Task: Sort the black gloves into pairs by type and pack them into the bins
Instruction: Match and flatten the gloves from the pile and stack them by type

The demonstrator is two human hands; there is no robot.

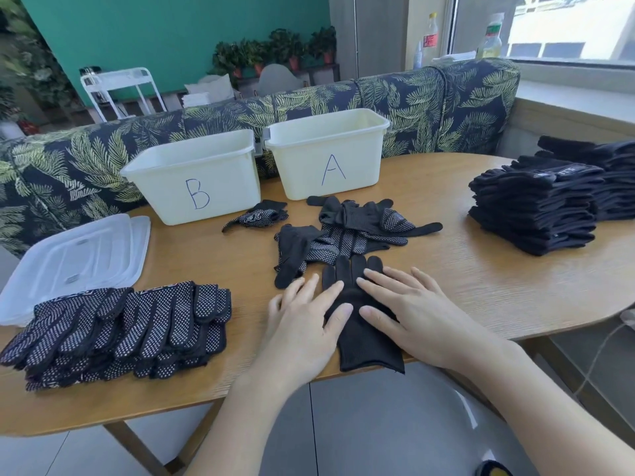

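A plain black glove point(360, 334) lies flat near the table's front edge, cuff hanging slightly over it. My left hand point(305, 324) and my right hand point(412, 310) both press on it with straight fingers. Just behind lies a loose heap of mixed gloves point(343, 231), some dotted, some plain, and one dotted glove point(256, 216) apart to the left. A stack of dotted gloves point(127, 328) sits front left. A tall stack of plain gloves point(536, 207) sits at the right. Two cream bins stand at the back, bin B point(196, 176) and bin A point(330, 152), both looking empty.
Translucent plastic lids point(75, 262) lie at the table's left edge. A leaf-patterned sofa back point(429, 104) runs behind the bins. The wooden table point(481, 280) curves round at the right, with a window ledge beyond.
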